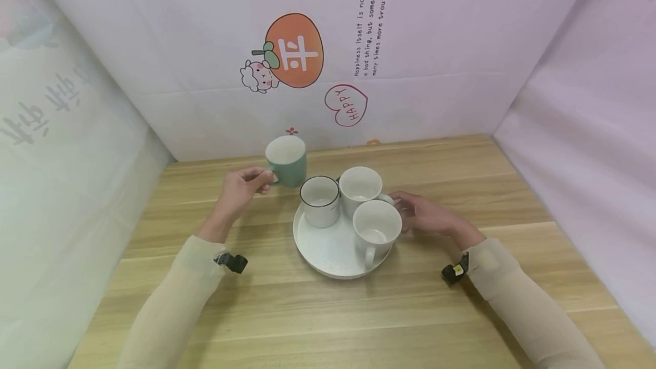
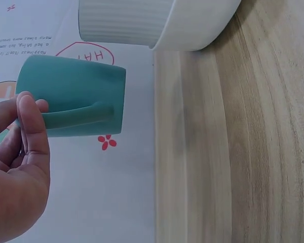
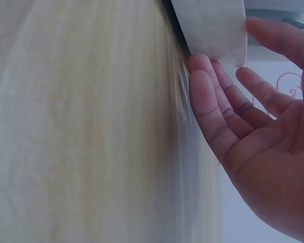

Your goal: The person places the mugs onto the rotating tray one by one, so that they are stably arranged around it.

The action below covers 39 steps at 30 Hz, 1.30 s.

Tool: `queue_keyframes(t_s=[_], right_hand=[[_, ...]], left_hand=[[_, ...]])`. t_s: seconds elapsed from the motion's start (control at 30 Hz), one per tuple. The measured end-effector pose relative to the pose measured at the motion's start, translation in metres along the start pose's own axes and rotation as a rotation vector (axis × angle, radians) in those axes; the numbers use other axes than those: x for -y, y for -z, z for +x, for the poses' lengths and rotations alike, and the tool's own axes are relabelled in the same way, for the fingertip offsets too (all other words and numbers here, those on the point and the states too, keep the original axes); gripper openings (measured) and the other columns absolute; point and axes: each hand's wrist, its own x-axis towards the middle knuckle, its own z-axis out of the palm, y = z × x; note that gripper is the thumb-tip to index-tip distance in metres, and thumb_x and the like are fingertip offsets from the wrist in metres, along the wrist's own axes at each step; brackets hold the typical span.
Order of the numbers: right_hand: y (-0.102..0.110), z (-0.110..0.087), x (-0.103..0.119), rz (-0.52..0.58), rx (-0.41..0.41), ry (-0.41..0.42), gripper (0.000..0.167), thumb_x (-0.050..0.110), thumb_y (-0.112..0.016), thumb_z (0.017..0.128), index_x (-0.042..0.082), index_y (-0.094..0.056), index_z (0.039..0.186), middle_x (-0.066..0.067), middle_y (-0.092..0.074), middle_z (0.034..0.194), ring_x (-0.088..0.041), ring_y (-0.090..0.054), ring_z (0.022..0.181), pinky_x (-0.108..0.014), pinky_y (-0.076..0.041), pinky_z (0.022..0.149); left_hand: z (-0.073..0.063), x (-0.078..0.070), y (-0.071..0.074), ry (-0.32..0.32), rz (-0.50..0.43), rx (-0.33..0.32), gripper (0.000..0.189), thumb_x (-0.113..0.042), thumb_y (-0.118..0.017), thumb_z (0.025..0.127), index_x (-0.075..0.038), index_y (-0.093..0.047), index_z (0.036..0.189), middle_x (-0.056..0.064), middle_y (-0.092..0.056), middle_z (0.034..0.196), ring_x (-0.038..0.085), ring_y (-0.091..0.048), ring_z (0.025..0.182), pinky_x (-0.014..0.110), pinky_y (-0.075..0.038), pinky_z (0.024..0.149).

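Observation:
A green mug with a white inside is held up left of the tray by my left hand. Its thumb and fingers pinch the handle, and wall cloth shows below the mug's base in the left wrist view. A round white tray carries a white mug with a dark rim, a white mug at the back and another white mug at the right front. At the tray's right side, my right hand has its fingers spread, fingertips right at the tray's wall.
The wooden table has its back edge against a printed white cloth wall. More white cloth hangs at the left and right. A small black camera is strapped to each wrist.

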Motion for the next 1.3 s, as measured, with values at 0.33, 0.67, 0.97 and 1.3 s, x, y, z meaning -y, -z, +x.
queue_keyframes(t_s=[0.33, 0.67, 0.97, 1.3], right_hand=[[0.0, 0.0, 0.003, 0.006, 0.008, -0.014, 0.065, -0.005, -0.068, 0.083, 0.005, -0.043, 0.143, -0.027, -0.058, 0.13, -0.036, -0.062, 0.115, -0.037, -0.058, 0.079], [0.0, 0.001, 0.002, -0.003, -0.009, -0.027, 0.065, -0.005, -0.067, 0.083, 0.008, -0.045, 0.142, -0.025, -0.059, 0.13, -0.032, -0.064, 0.112, -0.037, -0.058, 0.075], [0.0, 0.0, 0.003, -0.007, -0.001, -0.021, 0.063, -0.004, -0.068, 0.084, 0.007, -0.045, 0.142, -0.026, -0.059, 0.13, -0.034, -0.064, 0.113, -0.038, -0.059, 0.076], [0.0, -0.001, 0.004, 0.006, 0.002, -0.024, 0.066, -0.003, -0.071, 0.083, 0.009, -0.045, 0.142, -0.026, -0.059, 0.13, -0.033, -0.064, 0.113, -0.039, -0.059, 0.075]], left_hand=[[-0.016, -0.007, 0.008, -0.012, 0.016, 0.003, 0.037, -0.03, -0.072, 0.093, 0.001, -0.07, 0.113, 0.006, -0.074, 0.103, 0.007, -0.065, 0.08, 0.024, -0.06, 0.079], [-0.034, -0.021, 0.014, -0.033, 0.054, -0.005, 0.047, -0.039, -0.072, 0.092, 0.001, -0.069, 0.116, -0.002, -0.073, 0.098, 0.006, -0.065, 0.081, 0.024, -0.059, 0.081], [-0.049, -0.032, 0.017, -0.079, 0.019, 0.011, 0.045, -0.032, -0.071, 0.094, 0.007, -0.067, 0.116, -0.004, -0.074, 0.096, 0.004, -0.064, 0.077, 0.02, -0.059, 0.075], [-0.067, -0.041, 0.017, -0.068, 0.032, 0.035, 0.038, -0.033, -0.071, 0.094, 0.001, -0.07, 0.111, -0.002, -0.074, 0.096, 0.006, -0.063, 0.077, 0.024, -0.059, 0.077]])
